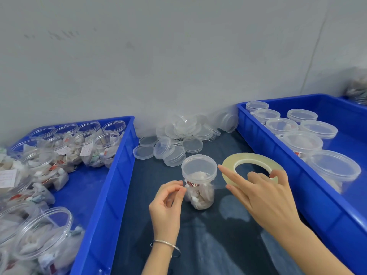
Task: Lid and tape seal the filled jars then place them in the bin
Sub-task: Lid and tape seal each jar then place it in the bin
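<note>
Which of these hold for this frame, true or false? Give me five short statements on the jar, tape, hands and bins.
1. The clear plastic jar on the dark mat has its lid on. True.
2. The right hand holds the clear tape roll. True.
3. The left hand grips a loose lid. False: its fingertips are at the jar's side.
4. The blue bin on the right holds open jars. False: they are lidded.
5. Loose clear lids are piled behind the jar. True.

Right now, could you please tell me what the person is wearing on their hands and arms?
Both forearms are bare, with no sleeves or gloves in view. The left hand has a thin silver bangle at the wrist, with a dark band just beneath it. The right hand wears nothing visible.
</note>
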### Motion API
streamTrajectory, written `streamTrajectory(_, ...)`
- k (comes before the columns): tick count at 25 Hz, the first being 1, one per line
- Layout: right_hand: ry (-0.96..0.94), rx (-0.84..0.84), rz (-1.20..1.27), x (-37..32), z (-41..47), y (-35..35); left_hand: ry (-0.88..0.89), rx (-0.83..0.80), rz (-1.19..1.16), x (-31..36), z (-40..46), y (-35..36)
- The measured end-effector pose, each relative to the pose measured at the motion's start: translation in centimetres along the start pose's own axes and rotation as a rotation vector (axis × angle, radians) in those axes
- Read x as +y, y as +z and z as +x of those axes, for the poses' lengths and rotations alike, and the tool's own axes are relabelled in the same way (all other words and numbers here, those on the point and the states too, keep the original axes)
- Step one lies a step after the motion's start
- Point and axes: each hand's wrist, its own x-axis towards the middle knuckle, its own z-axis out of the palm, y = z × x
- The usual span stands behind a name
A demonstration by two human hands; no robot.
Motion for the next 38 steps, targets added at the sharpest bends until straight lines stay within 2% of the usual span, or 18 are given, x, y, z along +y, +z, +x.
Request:
streamTrajectory(5,-0.027,0.053,-0.028,-0.1,0.5,0.9,0.034,-0.035,-0.014,-1.0,0.5,0.2)
streamTrajectory(18,-0.019,0.056,-0.031,-0.1,1.1,2.0,0.030,-0.064,-0.093,-2.0,1.6,0.3)
streamTrajectory(23,-0.035,0.062,-0.010,-0.1,1.5,2.2,0.013,-0.152,-0.135,-1.9,2.5,0.2)
streamTrajectory(28,-0.022,0.031,0.041,-0.6,2.2,2.5,0.031,-0.275,-0.049,-2.2,3.9,-0.2)
streamTrajectory(33,0.008,-0.003,0.076,-1.2,2.6,2.7,0.056,-0.309,-0.063,-2.5,4.8,-0.2)
streamTrajectory(38,0.029,-0.026,0.103,-1.2,2.7,2.8,0.013,-0.308,-0.188,-2.9,5.7,0.1)
